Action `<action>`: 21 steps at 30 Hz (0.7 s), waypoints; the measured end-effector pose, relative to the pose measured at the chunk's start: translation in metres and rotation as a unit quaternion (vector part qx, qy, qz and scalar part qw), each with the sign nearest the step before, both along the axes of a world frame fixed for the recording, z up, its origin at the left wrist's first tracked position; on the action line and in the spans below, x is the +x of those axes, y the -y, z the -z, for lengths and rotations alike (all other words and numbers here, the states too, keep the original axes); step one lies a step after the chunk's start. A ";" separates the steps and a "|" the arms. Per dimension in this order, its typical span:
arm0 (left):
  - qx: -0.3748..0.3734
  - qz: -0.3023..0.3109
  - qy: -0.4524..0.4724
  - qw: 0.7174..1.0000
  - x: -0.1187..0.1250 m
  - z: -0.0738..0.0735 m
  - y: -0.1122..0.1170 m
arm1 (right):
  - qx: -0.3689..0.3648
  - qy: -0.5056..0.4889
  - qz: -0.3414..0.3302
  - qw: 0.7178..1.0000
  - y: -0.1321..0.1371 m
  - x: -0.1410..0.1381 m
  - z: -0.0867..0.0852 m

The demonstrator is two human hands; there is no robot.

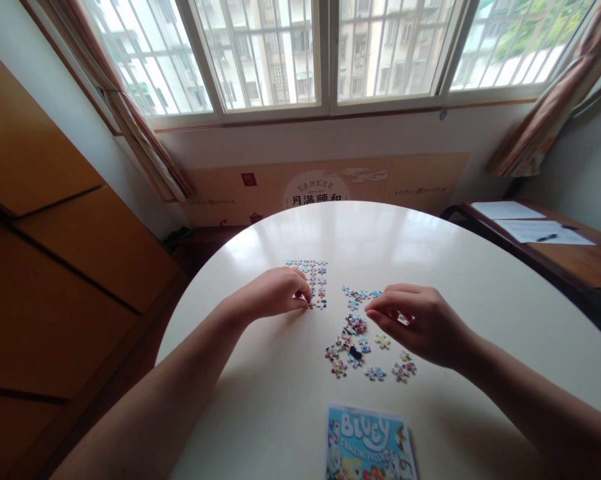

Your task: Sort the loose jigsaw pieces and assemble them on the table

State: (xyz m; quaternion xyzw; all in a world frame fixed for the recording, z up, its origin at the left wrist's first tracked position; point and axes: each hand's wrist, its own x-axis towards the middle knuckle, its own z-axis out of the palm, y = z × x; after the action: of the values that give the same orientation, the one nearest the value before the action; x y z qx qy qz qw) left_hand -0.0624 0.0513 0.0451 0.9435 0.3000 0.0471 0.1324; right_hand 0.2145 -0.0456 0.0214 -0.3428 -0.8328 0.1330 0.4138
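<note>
- One round white worktop [260, 413] carries everything; its glossy top may let light pieces skate if a wrist or finger drags across it
- A loose scatter of puzzle pieces [356, 325] lies between the hands and nearer the wearer, some overlapping; tugging one out could flip or bury its neighbours
- The right hand [420, 320] is at the scatter's right side, thumb and fingertips drawn close together; I cannot tell whether a piece is between them, and a low sweep could push strays apart
- A blue Bluey booklet or packet [370, 443] lies nearest the wearer, clear of the pieces
- The left hand [280, 290] curls over the laid-out rows [322, 292], thumb and forefinger almost meeting at their near edge; whether they pinch a piece is hidden, and a careless lift might skew the rows
- A single yellowish piece [382, 341] sits apart beneath the right hand, easily knocked by its knuckles
</note>
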 end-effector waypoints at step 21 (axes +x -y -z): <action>0.028 -0.004 0.046 0.999 -0.001 0.003 -0.001 | -0.086 0.185 -0.090 0.975 -0.001 -0.003 0.012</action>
State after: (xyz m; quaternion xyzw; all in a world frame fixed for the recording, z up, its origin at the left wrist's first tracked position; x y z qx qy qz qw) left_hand -0.0636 0.0523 0.0420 0.9426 0.2957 0.0994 0.1190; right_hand 0.2114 -0.0445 0.0092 -0.3193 -0.9079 0.1748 0.2080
